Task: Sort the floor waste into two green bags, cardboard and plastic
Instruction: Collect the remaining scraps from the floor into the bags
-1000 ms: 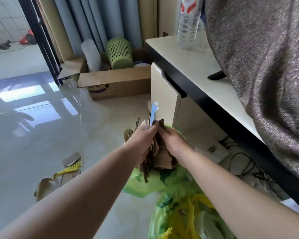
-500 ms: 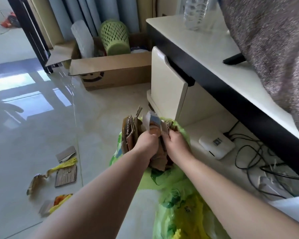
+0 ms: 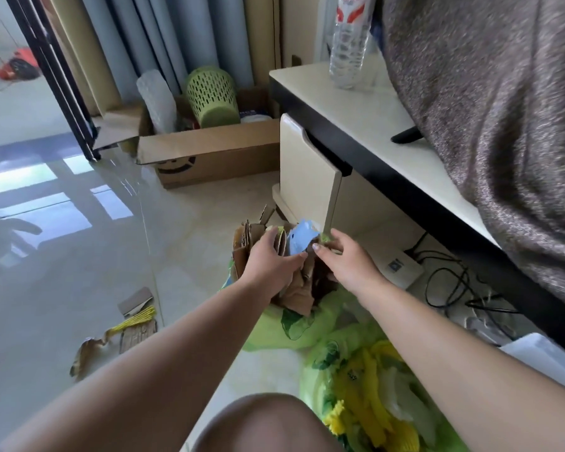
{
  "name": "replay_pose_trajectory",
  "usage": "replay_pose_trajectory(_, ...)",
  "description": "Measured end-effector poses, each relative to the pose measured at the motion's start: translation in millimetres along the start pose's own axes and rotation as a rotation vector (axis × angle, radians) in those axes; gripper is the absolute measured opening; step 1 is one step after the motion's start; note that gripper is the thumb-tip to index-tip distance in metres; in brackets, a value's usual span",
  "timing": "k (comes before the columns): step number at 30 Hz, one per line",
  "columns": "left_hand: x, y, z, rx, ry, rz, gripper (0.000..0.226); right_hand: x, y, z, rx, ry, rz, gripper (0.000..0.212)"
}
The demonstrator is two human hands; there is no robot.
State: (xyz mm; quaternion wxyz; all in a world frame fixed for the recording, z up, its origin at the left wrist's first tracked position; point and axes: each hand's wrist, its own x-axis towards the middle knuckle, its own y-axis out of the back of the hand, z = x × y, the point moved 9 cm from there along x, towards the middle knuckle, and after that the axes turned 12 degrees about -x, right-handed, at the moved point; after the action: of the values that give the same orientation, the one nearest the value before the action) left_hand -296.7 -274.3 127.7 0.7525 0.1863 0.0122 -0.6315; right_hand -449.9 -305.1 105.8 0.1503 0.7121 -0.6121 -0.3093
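Risk I see: the cardboard stack (image 3: 274, 272) stands overfull and upright in the mouth of the far green bag (image 3: 294, 324), so pressing it down could tip pieces back onto the floor (image 3: 79, 256) or split the thin plastic, and the blue scrap (image 3: 300, 240) on top may be plastic ending up in the wrong bag. My left hand (image 3: 271, 259) lies on the stack with fingers (image 3: 268, 234) curled over the top edges, gripping the cardboard; my right hand (image 3: 343, 261) has fingers loosely bent, thumb tip touching the blue scrap, and whether it pinches I can't tell. The plastic bag (image 3: 366, 386) sits nearer me, and loose cardboard scraps (image 3: 134, 331) lie on the floor, well left.
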Motion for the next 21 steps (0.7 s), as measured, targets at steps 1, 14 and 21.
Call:
replay_pose_trajectory(1, -4, 2, 3, -0.004, -0.011, 0.002, 0.072, -4, 2, 0, 0.023, 0.0, 0.003, 0.068)
replay_pose_trajectory(14, -84, 202, -15, -0.302, 0.014, 0.145, 0.038, -89, -15, -147, -0.095, 0.445, 0.259, 0.03)
replay_pose_trajectory(21, -122, 326, -116, -0.319, 0.195, 0.333, 0.041, -106, -149, -202, -0.389, 0.559, -0.122, 0.03)
